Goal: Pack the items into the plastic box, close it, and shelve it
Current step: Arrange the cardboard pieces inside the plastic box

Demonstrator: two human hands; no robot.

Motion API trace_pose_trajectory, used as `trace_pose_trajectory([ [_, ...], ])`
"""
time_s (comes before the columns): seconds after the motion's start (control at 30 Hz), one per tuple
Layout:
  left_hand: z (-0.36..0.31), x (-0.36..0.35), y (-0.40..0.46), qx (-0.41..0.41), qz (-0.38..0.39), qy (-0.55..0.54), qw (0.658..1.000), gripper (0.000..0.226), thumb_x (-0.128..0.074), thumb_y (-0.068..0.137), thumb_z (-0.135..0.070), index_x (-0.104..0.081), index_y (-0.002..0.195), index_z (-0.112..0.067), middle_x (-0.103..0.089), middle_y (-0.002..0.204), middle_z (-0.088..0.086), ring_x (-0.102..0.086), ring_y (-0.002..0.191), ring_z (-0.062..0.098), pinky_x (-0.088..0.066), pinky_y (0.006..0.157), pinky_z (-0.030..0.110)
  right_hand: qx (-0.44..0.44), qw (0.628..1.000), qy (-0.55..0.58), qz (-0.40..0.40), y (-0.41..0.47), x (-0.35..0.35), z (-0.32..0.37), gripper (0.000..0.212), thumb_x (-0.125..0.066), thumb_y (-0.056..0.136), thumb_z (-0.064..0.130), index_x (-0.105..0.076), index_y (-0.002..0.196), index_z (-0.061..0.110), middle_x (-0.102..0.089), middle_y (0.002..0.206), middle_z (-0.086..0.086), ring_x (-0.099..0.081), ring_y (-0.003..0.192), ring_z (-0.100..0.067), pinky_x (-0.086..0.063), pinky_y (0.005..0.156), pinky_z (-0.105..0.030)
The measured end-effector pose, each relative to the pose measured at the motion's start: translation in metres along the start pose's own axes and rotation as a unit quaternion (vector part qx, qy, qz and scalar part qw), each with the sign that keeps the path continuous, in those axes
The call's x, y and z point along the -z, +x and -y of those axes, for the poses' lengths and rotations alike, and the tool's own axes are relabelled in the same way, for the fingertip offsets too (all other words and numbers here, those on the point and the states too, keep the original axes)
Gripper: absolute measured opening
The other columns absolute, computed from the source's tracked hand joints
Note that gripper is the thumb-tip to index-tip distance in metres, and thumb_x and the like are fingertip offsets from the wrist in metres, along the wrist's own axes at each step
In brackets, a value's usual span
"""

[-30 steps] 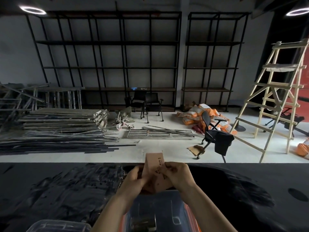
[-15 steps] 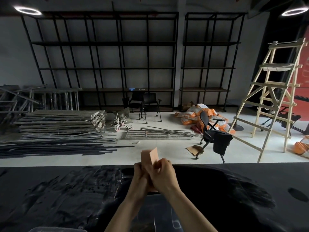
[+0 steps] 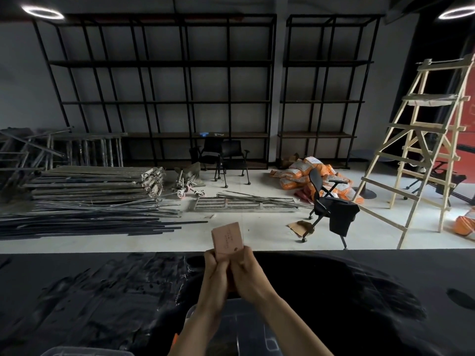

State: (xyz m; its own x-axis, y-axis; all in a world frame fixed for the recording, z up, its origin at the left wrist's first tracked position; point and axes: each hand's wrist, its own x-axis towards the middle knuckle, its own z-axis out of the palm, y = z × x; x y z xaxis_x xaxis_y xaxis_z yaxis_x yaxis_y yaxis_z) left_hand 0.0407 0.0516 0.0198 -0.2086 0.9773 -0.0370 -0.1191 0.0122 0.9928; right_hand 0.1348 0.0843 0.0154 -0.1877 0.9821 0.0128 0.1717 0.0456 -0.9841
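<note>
A small pink paper packet (image 3: 227,240) with printed text stands upright over the black table (image 3: 90,299). My left hand (image 3: 215,265) and my right hand (image 3: 244,269) both grip its lower part, pressed close together. Beneath my forearms sits the clear plastic box (image 3: 246,327) with an orange edge, mostly hidden by my arms; its contents cannot be made out. A clear plastic piece (image 3: 84,352), perhaps the lid, shows at the bottom left edge.
Beyond the table's far edge lies a floor with stacked metal bars (image 3: 90,191), black office chairs (image 3: 326,206), orange sacks (image 3: 303,173) and a wooden ladder (image 3: 421,140). Tall black shelving (image 3: 164,98) lines the back wall.
My hands moved up and away from the box with the packet, then drew together around its lower part. The packet now faces me flat, and the view tilted up a little.
</note>
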Motion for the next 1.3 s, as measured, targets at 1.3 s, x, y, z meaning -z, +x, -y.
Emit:
trace_pose_trajectory([
  [1.3,0.011,-0.004,0.009,0.059,-0.028,0.227,0.972,0.028,-0.063,0.086,-0.007,-0.056,0.113,-0.01,-0.068,0.1,0.005,-0.064,0.092,0.019,-0.05,0.077,0.031,-0.066,0.977,-0.2,-0.016,-0.024,0.023,-0.017,0.031,-0.049,0.093,0.035,-0.05,0.113,0.011,-0.066,0.106,-0.01,-0.069,0.084,-0.026,-0.058,0.067,-0.041],
])
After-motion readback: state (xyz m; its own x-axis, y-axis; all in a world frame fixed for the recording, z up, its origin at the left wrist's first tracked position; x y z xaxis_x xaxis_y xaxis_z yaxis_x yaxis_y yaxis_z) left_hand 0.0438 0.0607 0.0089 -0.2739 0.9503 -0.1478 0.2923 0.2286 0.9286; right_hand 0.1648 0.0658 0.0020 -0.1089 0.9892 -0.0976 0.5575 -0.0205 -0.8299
